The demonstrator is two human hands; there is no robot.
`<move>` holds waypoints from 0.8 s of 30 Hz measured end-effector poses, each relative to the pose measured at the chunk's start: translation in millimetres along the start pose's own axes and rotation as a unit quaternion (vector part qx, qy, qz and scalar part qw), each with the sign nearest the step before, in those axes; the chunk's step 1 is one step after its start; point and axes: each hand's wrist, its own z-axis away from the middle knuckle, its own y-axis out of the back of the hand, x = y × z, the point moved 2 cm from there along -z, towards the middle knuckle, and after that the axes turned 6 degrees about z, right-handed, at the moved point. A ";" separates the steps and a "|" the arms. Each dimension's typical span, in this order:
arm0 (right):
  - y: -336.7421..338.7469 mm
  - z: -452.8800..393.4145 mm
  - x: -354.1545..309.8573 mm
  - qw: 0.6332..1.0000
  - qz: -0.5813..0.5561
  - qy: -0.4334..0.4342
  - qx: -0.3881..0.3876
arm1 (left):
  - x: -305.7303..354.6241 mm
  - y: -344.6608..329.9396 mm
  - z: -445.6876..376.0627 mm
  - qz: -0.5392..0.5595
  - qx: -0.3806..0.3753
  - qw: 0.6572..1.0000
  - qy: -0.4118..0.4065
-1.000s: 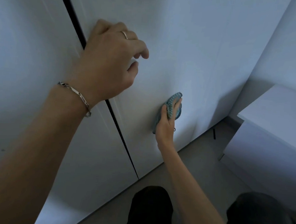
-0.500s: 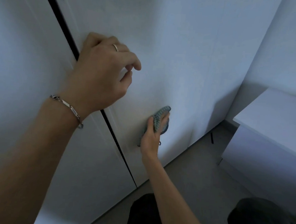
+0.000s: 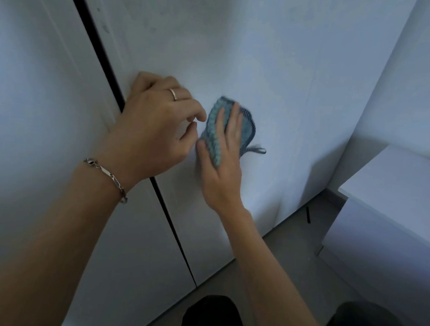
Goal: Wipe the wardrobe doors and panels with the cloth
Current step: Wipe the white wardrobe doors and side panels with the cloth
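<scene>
Two white wardrobe doors fill the view, the left door (image 3: 36, 101) and the right door (image 3: 266, 52), split by a dark gap (image 3: 99, 55). My right hand (image 3: 223, 168) presses a folded blue cloth (image 3: 217, 135) flat against the right door, with a small loop hanging from the cloth's right side. My left hand (image 3: 151, 123), wearing a ring and a bracelet, rests on the left edge of the right door at the gap, fingers curled around that edge. The two hands are almost touching.
A white low cabinet (image 3: 394, 211) stands at the right, close to the wardrobe's side. A grey floor (image 3: 291, 255) runs below the doors. My dark-clothed knees (image 3: 212, 316) are at the bottom edge. A white wall (image 3: 420, 74) rises behind the cabinet.
My right hand has swept the cloth upward on the right door, from low down to level with my left hand. My left hand has stayed on the door edge.
</scene>
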 end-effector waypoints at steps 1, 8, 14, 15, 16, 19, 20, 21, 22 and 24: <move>-4.1 14.2 10.7 1.000 0.017 0.008 -0.009 | 0.1 -0.4 0.3 -0.001 0.004 1.000 -0.001; 5.3 21.2 34.0 0.993 -0.064 -0.098 0.024 | 0.2 -2.3 1.0 -0.013 0.029 0.999 -0.017; 36.6 -68.5 -11.8 0.998 -0.034 -0.025 0.047 | 2.2 1.8 0.7 0.014 0.023 1.000 -0.011; 38.5 -81.1 -25.1 0.999 -0.017 0.001 0.041 | 2.3 3.4 0.5 0.018 0.017 1.000 -0.010; 39.0 -90.9 -37.0 0.999 -0.002 0.023 0.036 | 2.2 4.6 0.6 0.021 0.011 1.000 -0.008; 39.9 -101.3 -49.9 0.997 0.022 0.065 0.025 | 2.7 7.6 1.4 0.036 0.008 0.999 -0.002; 41.3 -99.1 -46.2 0.996 0.038 0.081 0.020 | 2.9 8.0 1.5 0.039 0.007 0.999 -0.002; 42.6 -95.1 -40.1 0.993 0.059 0.102 0.013 | 3.3 7.8 1.6 0.042 0.004 0.999 -0.001; 42.4 -89.1 -33.0 0.988 0.084 0.126 0.002 | 3.7 7.7 1.7 0.043 0.003 0.999 -0.002; 35.5 -70.3 -17.7 0.978 0.118 0.171 -0.018 | 3.8 7.5 0.5 0.043 0.008 0.999 -0.005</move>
